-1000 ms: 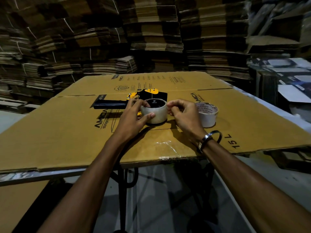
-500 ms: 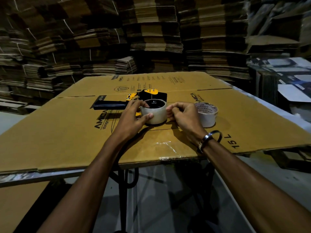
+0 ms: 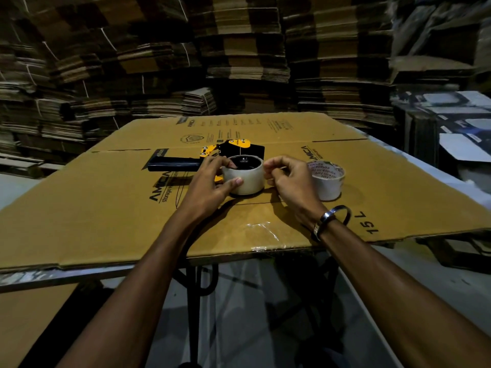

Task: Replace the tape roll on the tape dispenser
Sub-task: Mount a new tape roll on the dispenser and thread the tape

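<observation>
From the head camera, the tape roll (image 3: 244,179) is sitting on the hub of the tape dispenser (image 3: 212,158), which is lying on the flattened cardboard box (image 3: 93,208). The left hand (image 3: 210,185) is gripping the roll's side, thumb pressing its wall. The right hand (image 3: 288,179) is touching the roll's right edge, fingertips pinched together. A second roll (image 3: 328,181) is standing just beside that hand.

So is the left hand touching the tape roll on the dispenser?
Touching. The head view shows the left hand with its thumb pressed flat on the side of the tape roll and its fingers on the rim, no gap between them.
</observation>
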`<action>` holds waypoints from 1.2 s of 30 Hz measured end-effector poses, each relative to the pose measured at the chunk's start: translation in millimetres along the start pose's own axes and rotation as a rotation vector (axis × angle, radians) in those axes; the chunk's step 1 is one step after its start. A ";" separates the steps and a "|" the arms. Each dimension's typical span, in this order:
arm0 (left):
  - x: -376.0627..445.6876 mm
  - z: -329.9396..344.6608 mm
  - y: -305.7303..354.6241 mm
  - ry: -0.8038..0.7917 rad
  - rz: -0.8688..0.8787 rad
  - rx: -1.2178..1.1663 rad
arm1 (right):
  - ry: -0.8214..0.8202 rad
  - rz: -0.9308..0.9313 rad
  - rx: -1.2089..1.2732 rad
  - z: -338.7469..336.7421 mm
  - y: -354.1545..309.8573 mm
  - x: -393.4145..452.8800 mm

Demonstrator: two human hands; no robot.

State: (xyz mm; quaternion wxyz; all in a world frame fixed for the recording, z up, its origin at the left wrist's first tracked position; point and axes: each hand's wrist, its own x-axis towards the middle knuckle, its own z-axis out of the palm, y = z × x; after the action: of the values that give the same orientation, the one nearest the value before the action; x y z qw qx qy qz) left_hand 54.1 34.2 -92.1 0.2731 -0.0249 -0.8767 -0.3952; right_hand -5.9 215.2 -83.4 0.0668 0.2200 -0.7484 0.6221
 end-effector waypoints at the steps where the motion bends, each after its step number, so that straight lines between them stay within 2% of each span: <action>1: -0.2 0.1 -0.2 -0.002 0.003 -0.007 | -0.015 0.006 0.023 0.3 -1.2 -0.9; 4: -1.5 -0.3 -0.7 -0.024 0.011 -0.050 | -0.030 0.040 0.055 -0.3 -0.4 -0.3; 8: -0.7 -1.3 -2.7 -0.042 -0.011 -0.055 | -0.141 0.065 0.045 1.8 -1.5 -2.3; 11: -0.4 -1.3 -4.6 -0.063 -0.022 -0.037 | -0.044 0.073 0.037 0.3 1.3 -0.6; 14: 0.2 -1.3 -5.9 -0.078 -0.031 -0.019 | 0.064 -0.054 -0.176 -2.5 10.4 5.7; 16: 0.2 -2.1 -7.7 -0.079 -0.043 -0.061 | 0.007 -0.151 -0.303 -0.6 10.3 6.6; 20: -2.4 -4.8 -5.8 -0.006 -0.086 -0.153 | -0.148 -0.233 -0.387 4.8 10.1 6.1; 25: -3.9 -4.6 -6.8 0.179 -0.083 0.012 | -0.186 -0.244 -0.414 4.6 11.8 6.5; 27: -6.0 -4.1 -6.0 0.206 -0.078 0.087 | -0.186 -0.287 -0.422 5.3 10.3 5.4; 36: -10.3 1.0 -0.4 0.112 0.083 0.204 | -0.190 -0.412 -0.537 7.9 11.6 4.3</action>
State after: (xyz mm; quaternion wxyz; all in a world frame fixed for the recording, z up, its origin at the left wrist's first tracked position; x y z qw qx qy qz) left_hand 62.4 36.4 -98.0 0.3388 -0.0113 -0.8940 -0.2930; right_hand -13.2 208.1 -94.0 0.1767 0.3978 -0.8281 0.3532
